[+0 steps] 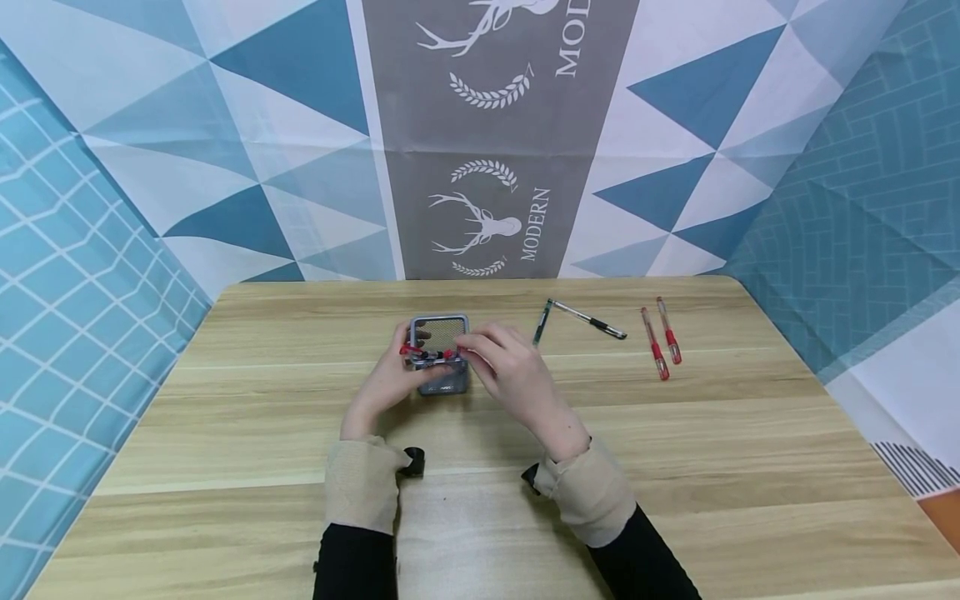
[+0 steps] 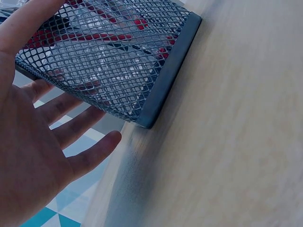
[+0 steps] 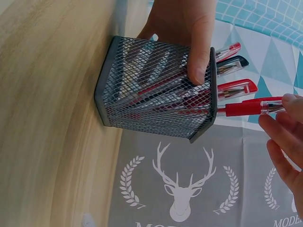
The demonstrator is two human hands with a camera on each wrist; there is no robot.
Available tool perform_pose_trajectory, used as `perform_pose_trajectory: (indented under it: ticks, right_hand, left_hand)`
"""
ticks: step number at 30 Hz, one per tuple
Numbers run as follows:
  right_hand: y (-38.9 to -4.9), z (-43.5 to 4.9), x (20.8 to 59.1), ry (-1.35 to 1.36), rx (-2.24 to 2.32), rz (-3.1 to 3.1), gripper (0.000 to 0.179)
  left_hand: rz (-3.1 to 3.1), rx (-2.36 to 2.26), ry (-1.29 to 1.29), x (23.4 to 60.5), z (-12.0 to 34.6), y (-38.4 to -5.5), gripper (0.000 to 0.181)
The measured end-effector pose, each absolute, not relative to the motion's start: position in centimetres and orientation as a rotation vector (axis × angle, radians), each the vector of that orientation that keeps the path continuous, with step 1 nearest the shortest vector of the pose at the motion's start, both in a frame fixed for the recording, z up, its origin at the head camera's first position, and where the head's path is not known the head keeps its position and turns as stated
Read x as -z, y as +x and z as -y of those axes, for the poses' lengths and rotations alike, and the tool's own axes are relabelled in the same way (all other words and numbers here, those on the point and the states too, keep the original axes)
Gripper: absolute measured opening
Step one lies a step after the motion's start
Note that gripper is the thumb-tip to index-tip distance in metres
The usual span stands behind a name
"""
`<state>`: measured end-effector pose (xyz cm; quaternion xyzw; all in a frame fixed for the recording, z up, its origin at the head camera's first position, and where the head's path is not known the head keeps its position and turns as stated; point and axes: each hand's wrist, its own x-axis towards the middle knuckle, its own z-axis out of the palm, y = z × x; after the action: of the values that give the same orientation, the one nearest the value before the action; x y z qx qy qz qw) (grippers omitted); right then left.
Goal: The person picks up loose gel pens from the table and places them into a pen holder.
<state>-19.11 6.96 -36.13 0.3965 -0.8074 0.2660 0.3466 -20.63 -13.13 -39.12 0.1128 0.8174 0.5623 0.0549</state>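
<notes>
A dark metal mesh pen holder (image 1: 444,385) stands on the table in the head view. My left hand (image 1: 392,377) grips it, thumb across the near wall and fingers along the far side, as the left wrist view of the mesh (image 2: 109,61) shows. Several pens with red or black parts stick out of its top. In the right wrist view, my right hand (image 3: 288,130) pinches a red gel pen (image 3: 241,109) between thumb and fingers. That pen's lower end is inside the holder's rim. Behind the mesh, the pens' lower parts are only partly visible.
To the right of the hands lie two black pens, one dark pen (image 1: 542,322) and one clear-barrelled pen (image 1: 592,321), their ends meeting. Farther right lie two red pens, the nearer one (image 1: 655,343) beside the other (image 1: 669,331). A patterned cloth (image 1: 480,150) hangs behind the table.
</notes>
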Motion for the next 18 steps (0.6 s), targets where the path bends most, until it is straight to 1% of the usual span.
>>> perform_pose_trajectory:
  ticks: [7,14,18]
  right_hand:
    - [-19.2,-7.0,36.3,1.016,-0.697,2.150,0.016]
    - [-19.2,-7.0,36.3,1.031,-0.661,2.148,0.017]
    - [-19.3,-7.0,36.4,1.049,-0.641,2.153,0.017]
  left_hand:
    - [-2.474,-1.725,0.337,39.5,13.3,-20.9,0.084]
    - [-2.511,-1.710,0.358,41.6,13.7,-22.1,0.086]
    - [-2.522,-1.718,0.373,42.1,13.8,-22.4,0.086]
